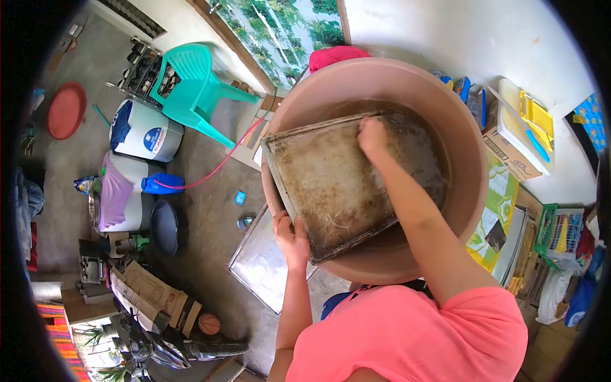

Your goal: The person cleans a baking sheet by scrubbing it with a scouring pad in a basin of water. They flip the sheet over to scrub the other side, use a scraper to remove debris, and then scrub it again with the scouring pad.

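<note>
This looks like a home, in a cluttered room that serves for both washing and storage. A wide plastic tub (470,213) holds murky water (423,149), and a pink hose (224,159) runs across the bare, grey floor (207,207). What looks like a washing machine (168,137) stands near a green plastic chair (189,95) and a packed rack (149,73). Household belongings fill the edges: a basketball (209,323), cardboard boxes (149,286), a parked motorbike (149,347) and baskets (563,232). A waterfall print (280,32) beside the white wall (433,32) adds a homely touch.
</note>
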Tool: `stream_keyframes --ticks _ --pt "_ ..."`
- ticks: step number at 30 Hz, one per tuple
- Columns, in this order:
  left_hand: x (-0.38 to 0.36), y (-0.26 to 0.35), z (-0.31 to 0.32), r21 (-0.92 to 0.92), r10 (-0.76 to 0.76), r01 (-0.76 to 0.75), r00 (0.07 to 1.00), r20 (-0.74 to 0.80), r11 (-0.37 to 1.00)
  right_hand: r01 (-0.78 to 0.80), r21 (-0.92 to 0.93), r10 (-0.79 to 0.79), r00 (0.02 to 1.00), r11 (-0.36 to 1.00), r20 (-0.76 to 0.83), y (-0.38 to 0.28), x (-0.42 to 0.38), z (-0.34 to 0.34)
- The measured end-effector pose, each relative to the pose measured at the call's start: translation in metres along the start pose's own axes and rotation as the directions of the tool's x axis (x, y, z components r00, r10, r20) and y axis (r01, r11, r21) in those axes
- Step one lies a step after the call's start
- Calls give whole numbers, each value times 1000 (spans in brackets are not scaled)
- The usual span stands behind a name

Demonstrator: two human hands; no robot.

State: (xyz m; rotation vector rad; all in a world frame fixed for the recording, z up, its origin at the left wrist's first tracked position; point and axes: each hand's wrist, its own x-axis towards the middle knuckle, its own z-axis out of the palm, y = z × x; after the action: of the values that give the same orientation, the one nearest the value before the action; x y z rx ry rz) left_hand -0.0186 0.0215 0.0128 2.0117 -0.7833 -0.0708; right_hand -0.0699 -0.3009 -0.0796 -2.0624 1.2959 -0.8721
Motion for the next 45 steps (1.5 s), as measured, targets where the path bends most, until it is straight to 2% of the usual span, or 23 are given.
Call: stream_keyframes --ticks 1,2,4,7,8,10,12,15,17,20,22,24,25,26,29,31,32,35,37,38,41,44,45 --pt "0 -2 2 5 11 -11 1000 3 1000 -33 -9 34 991 999 130 -27 -16 0" --pt "1 -1 2 -4 6 -6 1000 1 1000 225 -2 -222 960 974 170 -51 -39 13" --pt "0 3 2 -17 -15 15 1000 -4 1000 310 109 -314 949 944 19 -115 -97 45" --pt "-1 6 0 -17 -62 62 998 9 998 258 246 -297 945 934 136 -136 -87 25" --pt "1 6 1 -23 -54 54 998 11 998 268 205 -283 958 941 44 -117 -65 19" --pt "0 7 0 -29 -43 43 999 6 999 -56 122 35 985 991 168 -42 -10 12" --pt "0 4 0 -2 -34 34 999 3 999 2 -70 -20 965 998 -262 -4 2 1" --pt "0 3 2 -16 -29 29 1000 6 999 86 -73 -83 996 994 44 -41 -41 20" --pt "0 2 3 -24 -31 31 999 -5 999 327 145 -317 944 934 -86 -108 -98 11" --pt "0 6 2 -37 -60 60 998 2 998 504 271 -523 853 820 -3 -106 -116 -15" --pt "1 4 2 -40 -75 76 997 22 996 257 130 -279 939 958 199 -53 -80 -22" --pt "0 3 -1 -28 -74 75 997 21 997 25 -52 -17 988 998 153 17 -20 -32" --pt "0 3 0 -23 -60 61 998 15 998 -39 -136 41 999 990 13 34 -6 -37" --pt "1 4 1 -19 -46 46 999 14 999 33 -239 -31 999 971 14 51 2 -31" --pt "1 7 2 -20 -91 92 996 5 996 311 -349 -203 928 884 314 9 -30 -13" --pt "0 6 2 -45 -86 86 996 7 995 378 -59 -365 918 924 156 -42 -81 -19" --pt "0 6 2 -58 -82 82 997 9 995 315 11 -308 922 949 234 -50 -82 -31" --pt "2 13 -1 -67 -140 142 990 35 988 119 -247 -33 944 962 328 0 -18 -35" --pt "-2 8 1 -37 -56 56 998 6 998 -14 -245 36 996 969 86 51 18 -30" --pt "2 6 1 -20 -5 5 1000 -9 1000 15 -285 24 991 958 132 40 16 -32" --pt "3 11 0 -49 -99 99 995 16 994 358 -188 -310 919 915 244 -3 -40 -22" --pt "3 8 0 -37 -99 100 995 27 994 277 26 -277 940 960 198 -30 -62 -38" --pt "4 10 2 -44 -125 127 991 38 991 221 -43 -211 962 974 176 -13 -41 -36"
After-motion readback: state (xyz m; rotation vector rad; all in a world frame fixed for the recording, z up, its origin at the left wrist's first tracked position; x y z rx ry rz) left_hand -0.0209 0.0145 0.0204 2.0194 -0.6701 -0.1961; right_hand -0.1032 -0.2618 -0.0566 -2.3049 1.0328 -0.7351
